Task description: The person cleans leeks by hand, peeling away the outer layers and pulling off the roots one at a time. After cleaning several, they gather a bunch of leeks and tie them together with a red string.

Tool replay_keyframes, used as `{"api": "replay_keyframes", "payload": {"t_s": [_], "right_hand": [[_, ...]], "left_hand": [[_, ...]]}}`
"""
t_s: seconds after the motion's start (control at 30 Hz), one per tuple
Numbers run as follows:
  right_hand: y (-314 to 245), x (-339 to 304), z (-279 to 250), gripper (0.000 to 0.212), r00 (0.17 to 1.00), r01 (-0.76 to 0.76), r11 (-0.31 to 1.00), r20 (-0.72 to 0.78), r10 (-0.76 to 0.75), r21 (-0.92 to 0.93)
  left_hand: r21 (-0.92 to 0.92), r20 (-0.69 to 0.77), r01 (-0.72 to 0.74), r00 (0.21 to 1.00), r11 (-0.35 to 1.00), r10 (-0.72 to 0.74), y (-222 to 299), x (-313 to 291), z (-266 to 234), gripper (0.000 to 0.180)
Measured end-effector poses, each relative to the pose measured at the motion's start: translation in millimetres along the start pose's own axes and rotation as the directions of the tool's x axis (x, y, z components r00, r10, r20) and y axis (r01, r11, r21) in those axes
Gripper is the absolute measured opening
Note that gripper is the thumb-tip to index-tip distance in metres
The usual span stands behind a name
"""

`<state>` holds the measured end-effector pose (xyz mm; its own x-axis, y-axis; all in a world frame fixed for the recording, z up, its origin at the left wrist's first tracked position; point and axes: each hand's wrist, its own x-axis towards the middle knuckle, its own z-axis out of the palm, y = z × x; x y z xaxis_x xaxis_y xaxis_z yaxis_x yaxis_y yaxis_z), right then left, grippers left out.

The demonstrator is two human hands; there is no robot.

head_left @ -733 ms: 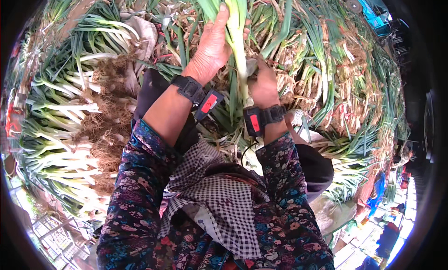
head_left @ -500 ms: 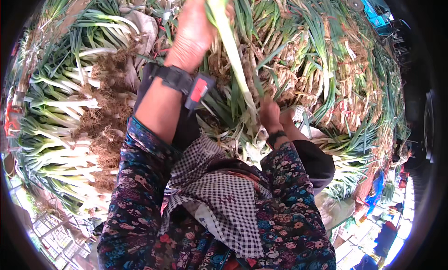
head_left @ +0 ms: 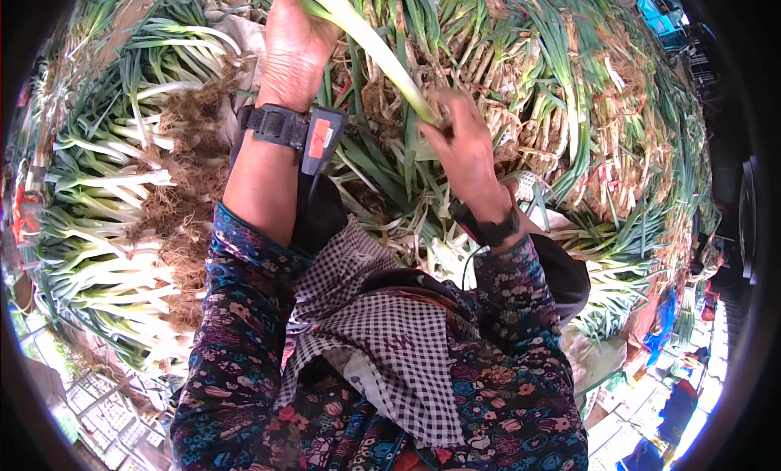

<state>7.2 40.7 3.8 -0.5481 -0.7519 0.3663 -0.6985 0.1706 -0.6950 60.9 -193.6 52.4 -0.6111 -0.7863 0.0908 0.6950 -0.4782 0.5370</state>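
Observation:
My left hand [head_left: 299, 44] is closed around the upper, leafy part of a leek [head_left: 376, 50] near the top of the view. The leek's pale stem slants down to the right. At its root end is my right hand [head_left: 470, 146], thumb and fingers closed round the tip; the fingers are a little blurred and hide the root itself. Straight below the hands, loose leaves and peelings [head_left: 407, 174] lie on the ground between my knees.
On the left, leeks with white stems [head_left: 122, 178] lie in a long row, their brown roots [head_left: 183, 202] turned inward. Dry, unpeeled leek bundles [head_left: 553, 105] with red ties cover the far right. A blue vehicle [head_left: 651, 11] stands at the far right corner.
My left hand has shifted left and a bit lower with the leek, which now slants more. The right hand has risen, and the leek's root end has come up away from my lap.

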Motion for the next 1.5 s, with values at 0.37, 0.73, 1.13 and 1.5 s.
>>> {"api": "replay_keyframes", "payload": {"t_s": [0.37,0.73,1.13,1.5], "right_hand": [[6,13,19,0.025,0.998,0.022,0.998,0.054,-0.019,-0.054],[2,4,7,0.018,0.929,0.1,0.994,-0.362,-0.077,0.044],[84,-92,-5,0.022,0.995,0.096,0.962,-0.008,-0.101,-0.257],[199,-222,-19,0.025,0.724,-0.235,0.787,0.438,0.533,-0.57]], "left_hand": [[-0.003,0.05,0.086,0.995,0.996,-0.086,-3,-11,4,0.042],[0.06,-0.031,0.011,0.999,0.998,-0.009,0,-10,1,0.042],[0.026,-0.014,-0.172,0.985,0.985,0.173,13,23,-40,0.045],[0.373,0.029,-0.162,0.986,0.914,0.163,32,1,-11,0.051]]}}
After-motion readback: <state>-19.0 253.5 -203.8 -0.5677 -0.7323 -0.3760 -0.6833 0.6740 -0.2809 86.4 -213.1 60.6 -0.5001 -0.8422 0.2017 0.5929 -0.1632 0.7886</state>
